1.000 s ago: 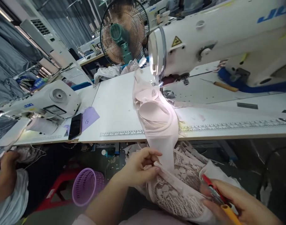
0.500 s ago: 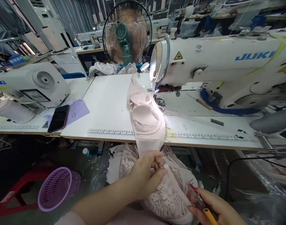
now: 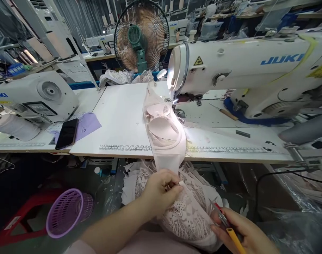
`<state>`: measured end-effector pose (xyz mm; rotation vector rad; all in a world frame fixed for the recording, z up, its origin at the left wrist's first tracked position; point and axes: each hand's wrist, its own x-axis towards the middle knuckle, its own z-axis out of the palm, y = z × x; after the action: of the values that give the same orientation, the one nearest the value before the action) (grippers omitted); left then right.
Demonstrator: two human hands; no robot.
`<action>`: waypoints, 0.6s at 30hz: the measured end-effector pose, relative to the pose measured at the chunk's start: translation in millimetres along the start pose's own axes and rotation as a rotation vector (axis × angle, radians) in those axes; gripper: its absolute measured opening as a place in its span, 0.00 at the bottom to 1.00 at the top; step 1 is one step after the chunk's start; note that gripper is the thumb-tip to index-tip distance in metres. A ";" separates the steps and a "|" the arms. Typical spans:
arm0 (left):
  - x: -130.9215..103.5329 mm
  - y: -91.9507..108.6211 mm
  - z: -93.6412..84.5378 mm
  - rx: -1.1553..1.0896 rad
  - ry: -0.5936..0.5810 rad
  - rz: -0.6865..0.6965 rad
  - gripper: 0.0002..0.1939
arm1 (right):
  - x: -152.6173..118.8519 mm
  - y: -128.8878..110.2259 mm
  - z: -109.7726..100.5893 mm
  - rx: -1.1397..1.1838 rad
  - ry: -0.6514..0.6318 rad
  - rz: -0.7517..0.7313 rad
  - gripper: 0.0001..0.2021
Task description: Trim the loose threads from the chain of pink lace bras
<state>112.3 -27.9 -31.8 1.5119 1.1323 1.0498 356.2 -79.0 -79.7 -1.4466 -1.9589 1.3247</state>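
A pale pink bra (image 3: 165,130) lies across the table edge beside the sewing machine's needle, its moulded cups facing up and its lower end hanging toward me. My left hand (image 3: 162,192) is closed at that lower end, thumb and fingers pinching the fabric's edge. My right hand (image 3: 239,229) is wrapped around thread snips (image 3: 224,219) with red and yellow parts, blades pointing up and left. Between and below both hands, a heap of pale pink lace bras (image 3: 189,224) rests on my lap. The right fingertips are close to the lace.
A white sewing machine (image 3: 229,65) stands at right, another (image 3: 36,93) at left. A phone (image 3: 67,134) rests on a purple paper (image 3: 87,126) near a thread cone (image 3: 17,127). Behind the table is a fan (image 3: 141,37). A purple basket (image 3: 68,213) and red stool (image 3: 26,215) stand below left.
My left thumb and fingers have drawn closer together on the bra's edge. The right hand with the snips has barely moved. The view has shifted slightly.
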 end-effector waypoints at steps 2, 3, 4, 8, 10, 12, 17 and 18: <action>0.4 2.5 -3.1 -0.055 0.009 -0.073 0.05 | 1.8 -6.8 2.2 -0.009 0.074 -0.004 0.13; 0.2 3.4 -5.7 -0.071 0.017 -0.102 0.06 | 3.0 -11.6 3.4 -0.004 0.106 -0.011 0.12; -0.2 4.0 -9.0 -0.075 0.030 -0.124 0.07 | 4.6 -17.1 4.4 0.007 0.132 -0.021 0.12; -1.6 4.8 -25.9 0.023 0.120 -0.073 0.07 | 14.6 -37.9 5.9 0.114 0.119 -0.054 0.13; -2.1 4.8 -32.9 0.103 0.164 -0.019 0.06 | 20.1 -43.3 7.6 0.170 0.118 -0.069 0.14; -2.9 4.6 -36.7 0.147 0.209 -0.002 0.06 | 24.9 -44.9 11.2 0.203 0.118 -0.093 0.16; -2.9 -1.6 -34.7 0.047 0.300 -0.087 0.08 | 33.4 -42.2 18.4 0.216 0.130 -0.152 0.19; -2.0 -4.0 -34.1 0.011 0.314 -0.121 0.09 | 34.5 -41.7 18.5 0.212 0.131 -0.161 0.19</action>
<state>78.3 -23.0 -29.5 1.2975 1.4289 1.2268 306.0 -58.4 -61.5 -1.2178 -1.7520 1.2879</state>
